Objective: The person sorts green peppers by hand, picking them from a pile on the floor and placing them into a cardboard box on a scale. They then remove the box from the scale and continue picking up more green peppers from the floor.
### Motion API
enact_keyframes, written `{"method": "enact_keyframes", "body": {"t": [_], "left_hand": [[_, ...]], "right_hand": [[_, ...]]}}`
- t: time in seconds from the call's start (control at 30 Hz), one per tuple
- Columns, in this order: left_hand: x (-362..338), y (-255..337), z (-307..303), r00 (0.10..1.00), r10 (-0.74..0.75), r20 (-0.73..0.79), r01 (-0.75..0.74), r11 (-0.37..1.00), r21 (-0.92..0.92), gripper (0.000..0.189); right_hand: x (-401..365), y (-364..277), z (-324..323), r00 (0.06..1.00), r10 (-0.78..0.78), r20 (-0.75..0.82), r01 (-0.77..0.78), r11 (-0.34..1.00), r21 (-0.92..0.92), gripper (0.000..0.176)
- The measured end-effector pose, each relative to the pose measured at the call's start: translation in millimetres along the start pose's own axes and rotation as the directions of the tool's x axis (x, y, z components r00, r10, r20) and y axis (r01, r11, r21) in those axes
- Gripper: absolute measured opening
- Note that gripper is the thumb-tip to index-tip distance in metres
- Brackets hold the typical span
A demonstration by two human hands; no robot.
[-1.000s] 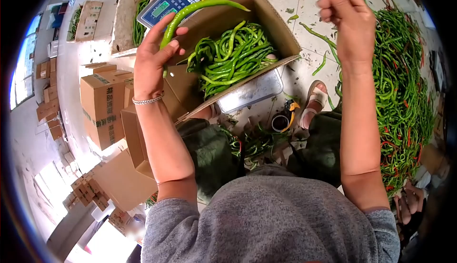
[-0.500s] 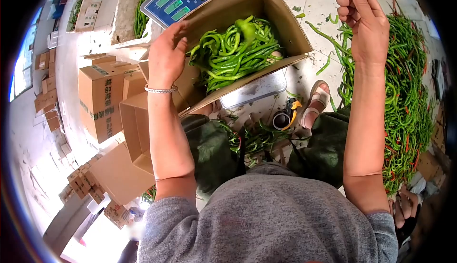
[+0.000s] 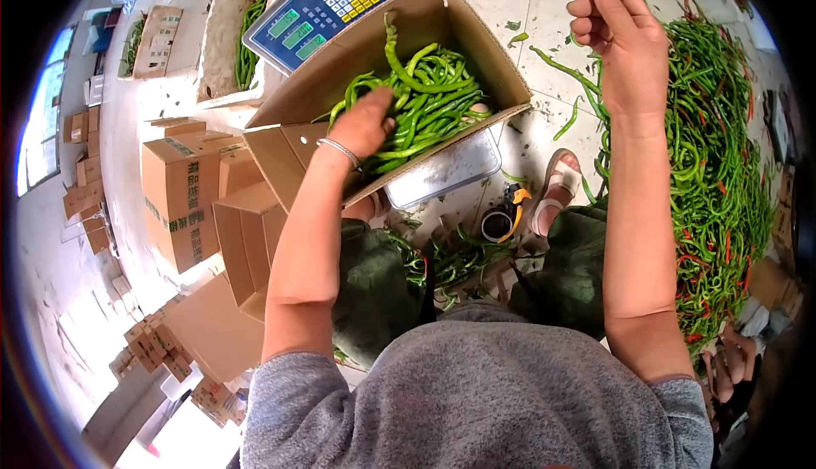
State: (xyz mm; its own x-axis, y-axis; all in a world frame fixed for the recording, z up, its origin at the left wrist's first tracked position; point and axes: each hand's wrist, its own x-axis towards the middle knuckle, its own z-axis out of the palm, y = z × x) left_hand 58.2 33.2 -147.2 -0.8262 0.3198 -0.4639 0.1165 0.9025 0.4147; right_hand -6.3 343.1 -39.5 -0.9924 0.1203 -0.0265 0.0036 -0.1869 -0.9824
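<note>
Long green chili peppers (image 3: 433, 99) lie heaped in an open cardboard box (image 3: 501, 44). My left hand (image 3: 367, 121), with a bracelet at the wrist, reaches over the near left wall into the box. Its blurred fingers point down onto the heap, their tips partly hidden among the peppers. One thicker pepper (image 3: 393, 48) sticks up from the heap towards the box's far wall. Raised at the upper right, my right hand (image 3: 625, 40) has its fingers curled in and the thumb beside them, with nothing visible in it. It is nearest the big pepper pile.
A digital scale display (image 3: 310, 14) stands behind the box, and a metal platform (image 3: 446, 172) shows below it. The large pile of green and red peppers (image 3: 722, 163) spreads on the right. Cardboard cartons (image 3: 183, 201) stand at left. A tape dispenser (image 3: 503, 218) lies between my feet.
My left hand has moved from above the box's left side down onto the peppers. A blurred pepper over the heap now rests upright on it. My right hand stays raised.
</note>
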Motion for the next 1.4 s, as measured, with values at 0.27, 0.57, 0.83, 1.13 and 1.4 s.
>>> {"method": "enact_keyframes", "body": {"t": [0.27, 0.57, 0.83, 1.13, 1.4], "left_hand": [[7.9, -3.9, -7.2, 0.970, -0.235, -0.058, 0.242, 0.947, 0.213, 0.043], [76.2, -84.1, 28.1, 0.896, -0.444, -0.016, 0.285, 0.601, -0.747, 0.014], [104.9, -27.1, 7.7, 0.883, -0.338, 0.325, 0.462, 0.740, -0.488, 0.022], [99.1, -0.5, 41.1, 0.954, -0.272, -0.126, 0.093, 0.668, -0.738, 0.018], [6.1, 32.8, -38.4, 0.859, -0.143, -0.491, -0.206, 0.783, -0.587, 0.018]], "right_hand": [[-1.2, -11.5, 0.1, 0.999, 0.045, -0.023, -0.044, 0.999, 0.020, 0.018], [-1.3, -21.0, -5.6, 0.996, 0.075, -0.040, -0.072, 0.996, 0.061, 0.016], [-3.1, -22.1, -10.4, 0.995, 0.093, -0.027, -0.089, 0.989, 0.116, 0.014], [-13.9, -30.3, -14.5, 0.999, 0.052, 0.002, -0.051, 0.987, 0.151, 0.014], [-33.4, -31.5, -20.1, 0.998, -0.054, 0.025, 0.049, 0.989, 0.143, 0.020]]}}
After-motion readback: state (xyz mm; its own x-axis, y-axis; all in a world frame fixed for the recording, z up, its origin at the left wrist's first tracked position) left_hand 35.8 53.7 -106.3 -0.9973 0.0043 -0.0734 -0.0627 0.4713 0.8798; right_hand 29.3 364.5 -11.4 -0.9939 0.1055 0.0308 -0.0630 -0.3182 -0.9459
